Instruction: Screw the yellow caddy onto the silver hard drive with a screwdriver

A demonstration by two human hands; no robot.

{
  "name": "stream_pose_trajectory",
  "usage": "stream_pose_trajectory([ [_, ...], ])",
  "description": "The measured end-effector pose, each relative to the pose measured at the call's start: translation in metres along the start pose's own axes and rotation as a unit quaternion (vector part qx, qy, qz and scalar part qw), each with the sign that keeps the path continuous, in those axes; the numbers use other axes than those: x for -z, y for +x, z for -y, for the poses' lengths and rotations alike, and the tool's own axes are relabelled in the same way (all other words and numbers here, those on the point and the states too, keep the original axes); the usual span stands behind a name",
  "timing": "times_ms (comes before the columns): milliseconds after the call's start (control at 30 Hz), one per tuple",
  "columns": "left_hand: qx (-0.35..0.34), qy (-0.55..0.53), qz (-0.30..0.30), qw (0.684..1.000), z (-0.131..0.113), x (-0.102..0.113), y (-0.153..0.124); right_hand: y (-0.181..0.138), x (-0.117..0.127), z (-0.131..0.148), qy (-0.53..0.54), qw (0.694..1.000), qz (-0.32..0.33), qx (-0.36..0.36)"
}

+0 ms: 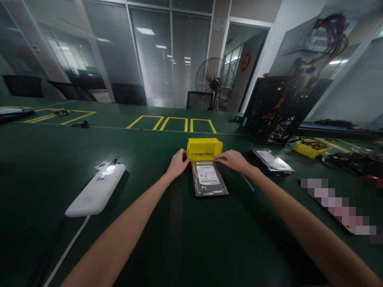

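A small yellow plastic bin (204,149) is tipped toward me at the far end of a hard drive (208,177), and its inside shows. My left hand (178,162) grips the bin's left side near the bottom corner, fingers closed. On the opposite corner, my right hand (232,160) pinches the lower right edge. The hard drive lies flat on the green table with its white label up. Whether the bin touches the drive I cannot tell. Beyond my right wrist lies a second drive (271,161), and a thin rod-like tool (247,182) lies beneath my right forearm.
A white power bank (97,189) with a cable is at the left. An open black computer case (273,109) with loose wires stands at the back right. Beside it sit another yellow bin (309,148) and cables (338,159). Yellow tape outlines (174,118) mark the table's far side.
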State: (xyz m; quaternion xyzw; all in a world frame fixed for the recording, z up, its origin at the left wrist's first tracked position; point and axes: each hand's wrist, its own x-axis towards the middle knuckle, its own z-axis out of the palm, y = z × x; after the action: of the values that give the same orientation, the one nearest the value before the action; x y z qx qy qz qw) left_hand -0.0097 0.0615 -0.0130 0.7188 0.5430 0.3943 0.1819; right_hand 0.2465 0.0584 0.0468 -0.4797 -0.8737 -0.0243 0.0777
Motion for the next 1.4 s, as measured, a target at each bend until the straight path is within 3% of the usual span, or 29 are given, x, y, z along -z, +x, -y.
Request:
stream_pose_trajectory([
  [367,0.005,0.002,0.006,1.000,-0.002,0.001,-0.002,-0.005,-0.002,0.011,-0.079,0.997,-0.014,-0.016],
  [867,0.008,-0.011,0.010,1.000,-0.001,0.002,-0.002,-0.008,-0.011,0.012,0.003,0.998,-0.035,-0.043],
  [1400,-0.003,-0.023,-0.002,1.000,0.002,-0.001,0.000,-0.012,-0.017,0.010,-0.021,0.998,-0.042,-0.032],
])
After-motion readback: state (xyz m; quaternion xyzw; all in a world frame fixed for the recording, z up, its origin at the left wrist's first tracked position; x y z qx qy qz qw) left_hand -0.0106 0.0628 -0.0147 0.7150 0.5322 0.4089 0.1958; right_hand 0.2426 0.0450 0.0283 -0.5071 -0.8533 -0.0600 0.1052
